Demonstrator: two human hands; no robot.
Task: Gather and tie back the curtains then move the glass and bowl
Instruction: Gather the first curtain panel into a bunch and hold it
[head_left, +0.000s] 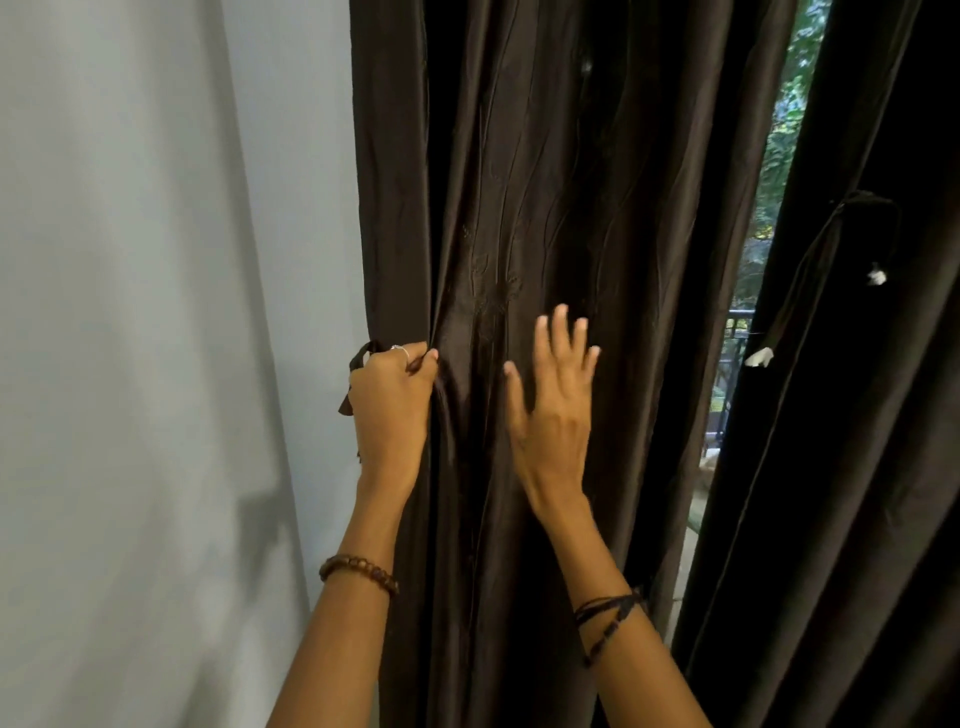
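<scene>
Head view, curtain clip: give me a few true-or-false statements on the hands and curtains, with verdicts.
1. The left hand grips the left curtain at its wall-side edge. True.
2. The right hand pinches a tie cord. False: its fingers are spread and hold nothing.
3. The two curtains are drawn fully together. False: a gap shows greenery and a railing.
4. A cord hangs on the right curtain. True.
</scene>
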